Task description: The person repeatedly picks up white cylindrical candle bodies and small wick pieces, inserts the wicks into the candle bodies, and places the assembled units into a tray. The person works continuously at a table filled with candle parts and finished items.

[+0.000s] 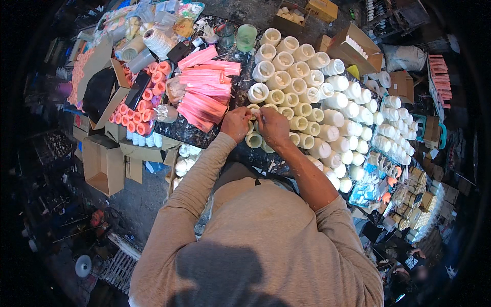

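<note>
Both of my hands meet at the near left edge of a dense group of cream, hollow, wax-like cylinders (257, 98). My left hand (236, 124) has its fingers bent and pinched over the cylinder tops. Opposite it, my right hand (274, 126) is closed the same way, fingertips almost touching the left ones. A small pale bit shows between the fingertips, too small to name. Just below the hands stands one open cylinder (253, 142). Farther right, the group continues as white cylinders (320, 148) whose tops look filled.
Pink plastic-like bundles (205, 97) lie left of my hands, with pink hollow tubes (137, 117) beyond them. A cone of white string (158, 43) and a green glass (246, 38) stand farther back. Cardboard boxes sit at the lower left (104, 166) and back right (353, 49).
</note>
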### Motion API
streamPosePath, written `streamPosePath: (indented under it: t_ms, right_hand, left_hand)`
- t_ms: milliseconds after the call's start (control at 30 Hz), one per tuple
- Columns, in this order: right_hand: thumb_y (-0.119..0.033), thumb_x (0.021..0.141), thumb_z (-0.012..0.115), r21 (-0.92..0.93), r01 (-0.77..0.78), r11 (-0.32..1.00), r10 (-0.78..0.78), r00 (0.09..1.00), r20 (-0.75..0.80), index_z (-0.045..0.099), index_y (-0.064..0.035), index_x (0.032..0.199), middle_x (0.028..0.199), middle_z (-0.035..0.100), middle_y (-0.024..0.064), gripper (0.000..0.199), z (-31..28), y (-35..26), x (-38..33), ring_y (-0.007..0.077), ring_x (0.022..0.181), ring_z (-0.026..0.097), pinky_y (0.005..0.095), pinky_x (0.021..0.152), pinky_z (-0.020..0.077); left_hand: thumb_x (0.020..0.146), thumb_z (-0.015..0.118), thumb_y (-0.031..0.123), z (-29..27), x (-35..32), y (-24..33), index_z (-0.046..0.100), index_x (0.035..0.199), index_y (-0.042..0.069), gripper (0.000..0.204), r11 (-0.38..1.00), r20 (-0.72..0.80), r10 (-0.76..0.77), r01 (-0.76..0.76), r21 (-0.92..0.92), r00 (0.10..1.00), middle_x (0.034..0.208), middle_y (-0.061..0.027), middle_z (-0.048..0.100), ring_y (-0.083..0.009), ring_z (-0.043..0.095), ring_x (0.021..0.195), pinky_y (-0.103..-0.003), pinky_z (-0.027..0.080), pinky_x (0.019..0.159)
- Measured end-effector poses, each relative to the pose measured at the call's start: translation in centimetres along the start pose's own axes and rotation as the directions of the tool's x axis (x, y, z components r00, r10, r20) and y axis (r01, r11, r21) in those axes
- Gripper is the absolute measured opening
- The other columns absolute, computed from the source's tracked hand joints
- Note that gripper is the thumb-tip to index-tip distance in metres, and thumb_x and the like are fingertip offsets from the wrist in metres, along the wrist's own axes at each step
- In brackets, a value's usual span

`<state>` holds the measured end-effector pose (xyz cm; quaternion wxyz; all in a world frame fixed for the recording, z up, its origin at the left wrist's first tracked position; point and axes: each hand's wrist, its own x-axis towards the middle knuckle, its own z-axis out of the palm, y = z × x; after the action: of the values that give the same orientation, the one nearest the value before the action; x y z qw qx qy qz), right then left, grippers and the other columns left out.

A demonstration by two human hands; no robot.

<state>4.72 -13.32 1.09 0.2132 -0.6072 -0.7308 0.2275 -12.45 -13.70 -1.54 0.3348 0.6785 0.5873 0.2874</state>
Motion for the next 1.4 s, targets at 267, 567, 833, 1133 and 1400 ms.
streamPosePath:
  t_ms: [267, 567, 833, 1133, 1400]
  right_hand:
    - [-0.015, 0.096, 0.072, 0.576, -0.457, 0.678, 0.402, 0.886, 0.229, 0.062, -0.0050, 0.120, 0.091, 0.068, 0.0121, 0.028, -2.1, 0.8, -1.4, 0.0252, 0.080, 0.069, 0.0387, 0.070, 0.0566]
    - [-0.019, 0.107, 0.061, 0.723, -0.510, 0.466, 0.266, 0.860, 0.436, 0.053, -0.0018, 0.126, 0.100, 0.063, 0.0111, 0.027, -4.0, 3.0, -5.7, 0.0237, 0.093, 0.069, 0.0347, 0.076, 0.0613]
    - [-0.029, 0.107, 0.063, 0.774, -0.633, -0.024, 0.392, 0.706, 0.590, 0.058, -0.0020, 0.122, 0.098, 0.065, 0.0081, 0.031, -4.9, 0.8, -4.6, 0.0172, 0.077, 0.067, 0.0296, 0.061, 0.0577]
    - [-0.019, 0.099, 0.068, 0.407, -0.370, 0.835, 0.324, 0.929, 0.180, 0.069, 0.0005, 0.117, 0.078, 0.069, 0.0133, 0.027, -4.0, 0.0, -1.3, 0.0250, 0.075, 0.070, 0.0359, 0.065, 0.0537]
    - [-0.015, 0.093, 0.070, 0.291, -0.093, 0.952, 0.071, 0.994, 0.087, 0.069, 0.0011, 0.110, 0.084, 0.071, 0.0232, 0.024, -0.4, -0.7, 1.2, 0.0420, 0.079, 0.069, 0.0474, 0.071, 0.0541]
  left_hand:
    - [0.089, 0.070, 0.008, -1.1, 0.2, 1.0, 0.066, 0.113, 0.004, 0.025, 0.975, 0.066, -0.169, 0.177, -0.131, 0.983, 0.094, -0.0189, 0.074, -0.0357, 0.074, 0.089, -0.043, 0.056, 0.081]
    - [0.087, 0.071, 0.007, -1.6, 2.7, -1.1, 0.066, 0.114, 0.001, 0.028, 0.990, 0.032, -0.062, 0.065, -0.123, 0.998, 0.100, -0.0182, 0.074, -0.0316, 0.075, 0.092, -0.040, 0.057, 0.083]
    - [0.087, 0.070, 0.007, -2.3, 2.9, -0.8, 0.066, 0.116, 0.003, 0.029, 0.990, 0.089, -0.064, 0.075, -0.120, 0.994, 0.101, -0.0186, 0.074, -0.0349, 0.073, 0.093, -0.043, 0.056, 0.085]
    - [0.088, 0.069, 0.009, -2.3, 2.9, -0.4, 0.066, 0.118, 0.001, 0.031, 0.985, 0.097, -0.102, 0.114, -0.132, 0.990, 0.102, -0.0185, 0.074, -0.0324, 0.074, 0.094, -0.041, 0.056, 0.085]
    - [0.088, 0.067, 0.008, -1.9, 2.9, -0.1, 0.063, 0.117, 0.006, 0.030, 0.979, 0.091, -0.083, 0.098, -0.178, 0.992, 0.092, -0.0197, 0.074, -0.0399, 0.072, 0.088, -0.047, 0.055, 0.080]
